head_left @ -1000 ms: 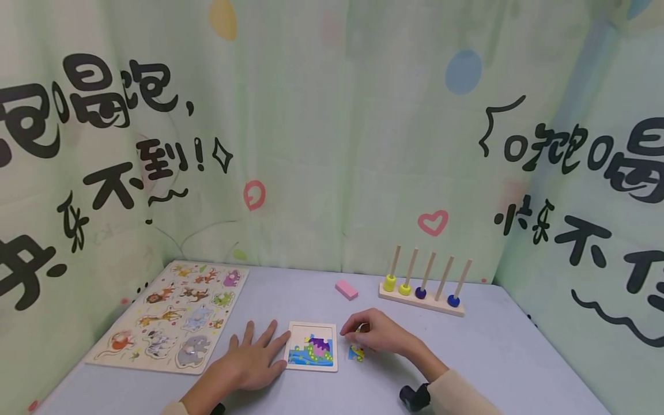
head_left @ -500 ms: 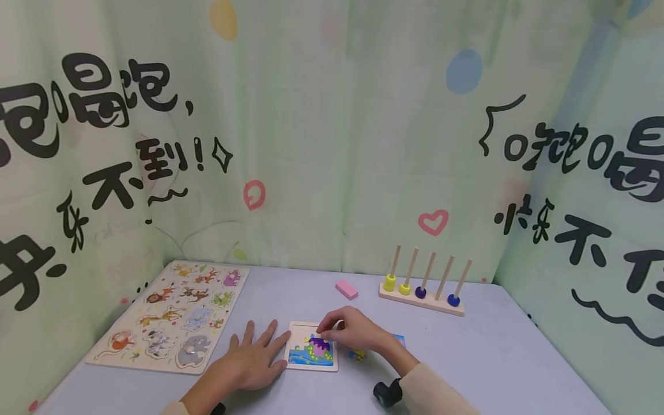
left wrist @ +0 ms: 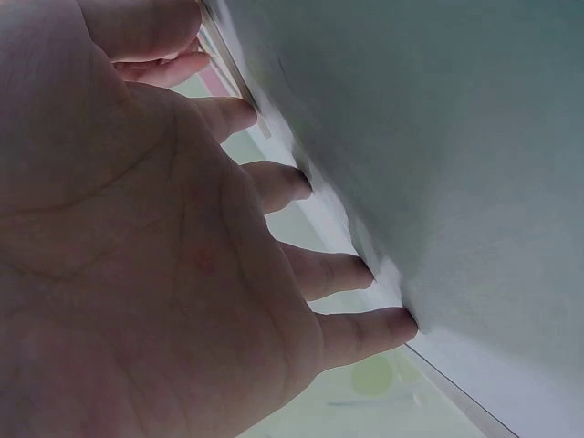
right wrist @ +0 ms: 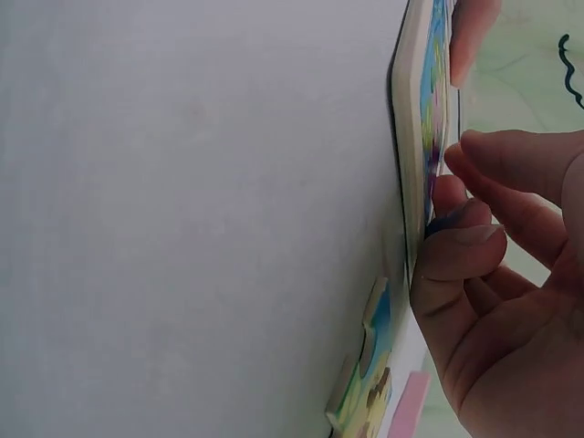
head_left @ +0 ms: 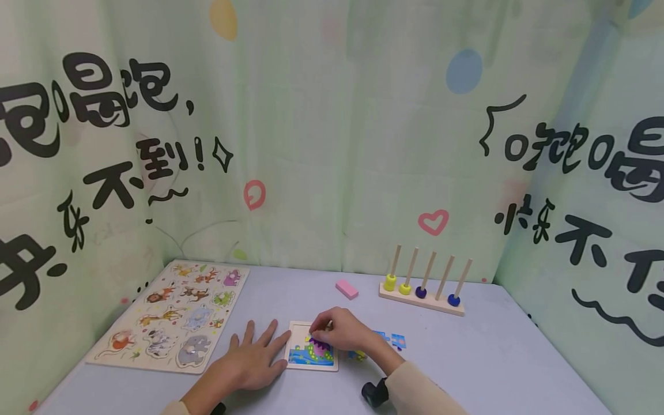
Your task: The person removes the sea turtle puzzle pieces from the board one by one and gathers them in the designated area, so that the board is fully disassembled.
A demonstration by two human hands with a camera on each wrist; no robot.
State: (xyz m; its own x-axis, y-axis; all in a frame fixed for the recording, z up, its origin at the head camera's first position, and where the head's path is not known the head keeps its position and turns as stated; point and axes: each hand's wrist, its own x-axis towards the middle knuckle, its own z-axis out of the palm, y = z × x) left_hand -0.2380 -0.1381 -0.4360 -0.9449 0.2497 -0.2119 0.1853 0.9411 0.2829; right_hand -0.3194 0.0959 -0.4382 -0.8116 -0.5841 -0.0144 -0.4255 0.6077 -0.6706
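Note:
A small wooden jigsaw tray [head_left: 298, 329] lies in the middle of the table, part of its blue, purple and green picture [head_left: 311, 356] in place. Flat beside it rests my left hand [head_left: 252, 360], fingers spread, the fingertips and thumb near or at the tray's left edge. In the left wrist view, the palm [left wrist: 173, 246] shows with nothing held. Over the tray's right side, my right hand [head_left: 343, 329] has curled fingers. The right wrist view shows a small dark-blue puzzle piece [right wrist: 445, 221] pinched at the fingertips, mostly hidden.
Loose puzzle pieces [head_left: 398, 340] lie right of the tray, partly behind the right forearm. Beyond are a pink block [head_left: 346, 290] and a peg stand [head_left: 420, 301] with yellow and blue beads. An animal puzzle board [head_left: 178, 317] lies at left. Printed curtains surround the table.
My right hand has moved left from the loose pieces to above the tray, uncovering blue pieces behind the forearm. The left hand has stayed in place.

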